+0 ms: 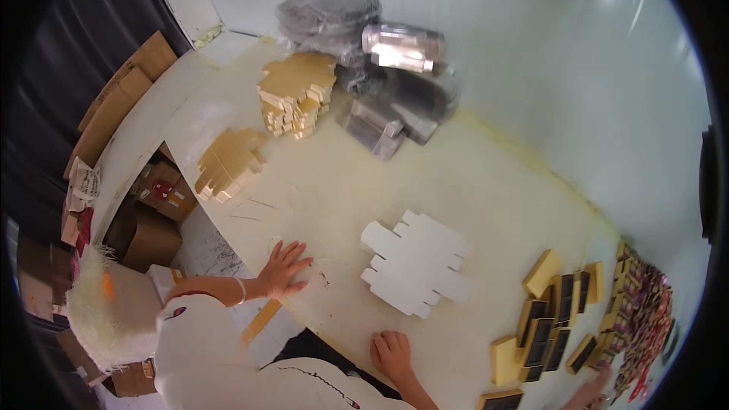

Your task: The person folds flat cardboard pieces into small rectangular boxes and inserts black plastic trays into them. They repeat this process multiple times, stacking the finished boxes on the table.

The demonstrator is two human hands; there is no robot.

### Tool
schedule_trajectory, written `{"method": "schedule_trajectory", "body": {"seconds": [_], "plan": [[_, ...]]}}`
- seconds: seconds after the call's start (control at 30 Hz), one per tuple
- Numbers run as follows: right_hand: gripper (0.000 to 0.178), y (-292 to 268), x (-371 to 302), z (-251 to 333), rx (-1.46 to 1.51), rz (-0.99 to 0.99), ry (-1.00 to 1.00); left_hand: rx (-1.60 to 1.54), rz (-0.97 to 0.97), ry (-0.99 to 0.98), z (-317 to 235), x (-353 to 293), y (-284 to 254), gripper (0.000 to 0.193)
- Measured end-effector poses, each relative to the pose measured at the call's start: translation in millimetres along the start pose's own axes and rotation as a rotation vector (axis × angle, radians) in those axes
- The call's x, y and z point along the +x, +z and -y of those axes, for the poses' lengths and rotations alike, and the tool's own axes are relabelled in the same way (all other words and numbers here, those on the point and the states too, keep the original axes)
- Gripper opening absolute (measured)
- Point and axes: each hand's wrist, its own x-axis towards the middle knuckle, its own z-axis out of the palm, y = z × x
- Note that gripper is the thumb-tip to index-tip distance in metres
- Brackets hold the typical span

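My left hand (284,270) lies palm down on the pale table at its near left edge, fingers spread and nothing in them. Resting on the tabletop nearer the front edge is my right hand (392,353), its fingers loosely bent and holding nothing that I can see. A flat white die-cut cardboard box blank (414,262) with slots and flaps lies just beyond both hands, touched by neither. Farther left, some gold box blanks (231,159) lie flat. Behind them rises a stack of gold blanks (296,83).
Clear plastic trays (372,125) and grey plastic-wrapped bundles (328,15) stand at the back. Gold-and-black small boxes (538,342) and a heap of purple-red packets (645,311) fill the right. Another person's hand (592,393) reaches there. Cardboard cartons (156,235) sit below the left edge.
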Motion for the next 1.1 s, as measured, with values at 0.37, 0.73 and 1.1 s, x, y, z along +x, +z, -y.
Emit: {"method": "schedule_trajectory", "body": {"seconds": [0.37,0.73,1.1], "plan": [[0.025,6,47,23,0.071,0.120,0.077,-0.233,-0.533,-0.190,6,143,-134,0.051],[0.021,112,232,134,0.095,-0.174,0.459,0.268,-0.706,0.126,187,414,-321,0.066],[0.071,89,329,82,1.385,-0.576,0.986,-0.790,-1.043,0.460,193,382,-364,0.019]]}}
